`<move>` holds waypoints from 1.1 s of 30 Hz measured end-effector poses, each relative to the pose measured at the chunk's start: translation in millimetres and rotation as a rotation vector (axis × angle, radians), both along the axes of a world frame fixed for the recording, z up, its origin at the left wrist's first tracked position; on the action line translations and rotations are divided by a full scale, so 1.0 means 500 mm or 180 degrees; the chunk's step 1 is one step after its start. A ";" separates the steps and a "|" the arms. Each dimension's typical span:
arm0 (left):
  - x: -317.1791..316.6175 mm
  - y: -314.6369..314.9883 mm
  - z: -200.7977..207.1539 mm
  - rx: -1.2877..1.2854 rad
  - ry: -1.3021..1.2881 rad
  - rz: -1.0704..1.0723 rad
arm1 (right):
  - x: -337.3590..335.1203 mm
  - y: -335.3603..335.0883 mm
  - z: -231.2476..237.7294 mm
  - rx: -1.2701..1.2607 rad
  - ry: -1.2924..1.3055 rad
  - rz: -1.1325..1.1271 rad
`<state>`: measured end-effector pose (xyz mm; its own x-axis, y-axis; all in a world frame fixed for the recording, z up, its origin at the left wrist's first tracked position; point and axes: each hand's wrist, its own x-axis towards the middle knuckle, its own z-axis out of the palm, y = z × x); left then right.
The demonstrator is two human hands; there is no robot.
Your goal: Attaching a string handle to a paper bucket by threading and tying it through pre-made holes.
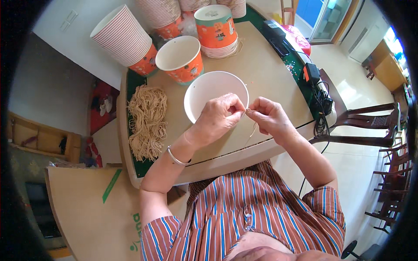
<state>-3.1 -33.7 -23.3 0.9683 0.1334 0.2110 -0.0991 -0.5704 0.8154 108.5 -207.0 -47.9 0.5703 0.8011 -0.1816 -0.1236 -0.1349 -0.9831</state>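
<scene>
My left hand (217, 114) and my right hand (272, 116) meet at the right rim of a white paper bucket (201, 93), fingertips pinched together. Between them runs a thin beige string (253, 129), its loose end dangling below my right fingers. Whether it passes through the bucket's wall is too small to tell. The bucket's wide mouth faces me, and my left wrist covers part of its near side. To the left lies a heap of beige strings (147, 122). Just behind stands an orange printed paper bucket (187, 67) with a white inside.
A tall nested bucket stack (124, 41) leans at the back left. An upturned stack (216, 35) with strings at its base stands behind. Black adapters and cables (321, 98) lie along the table's right edge, near a dark wooden chair (365, 126). A large cardboard box (87, 204) is at lower left.
</scene>
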 end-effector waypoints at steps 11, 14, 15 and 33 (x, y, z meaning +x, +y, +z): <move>0.003 0.005 -0.002 0.0083 -0.0103 0.0091 | -0.011 0.005 -0.009 0.0191 0.0269 -0.0127; 0.009 0.003 -0.004 0.0315 -0.0266 0.0099 | -0.010 0.002 -0.008 0.0160 0.0301 -0.0155; 0.009 0.002 -0.007 0.0317 -0.0267 0.0098 | -0.011 0.001 -0.008 0.0173 0.0318 -0.0149; -0.041 -0.037 -0.008 0.1508 -0.0751 0.0819 | -0.039 0.007 -0.024 0.0416 0.0706 -0.0239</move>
<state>-23.4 -52.5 -27.2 0.8369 0.1965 0.5108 -0.0570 -0.8970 0.4384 89.2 -203.5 -59.8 0.5868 0.7829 -0.2066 -0.3428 0.0091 -0.9394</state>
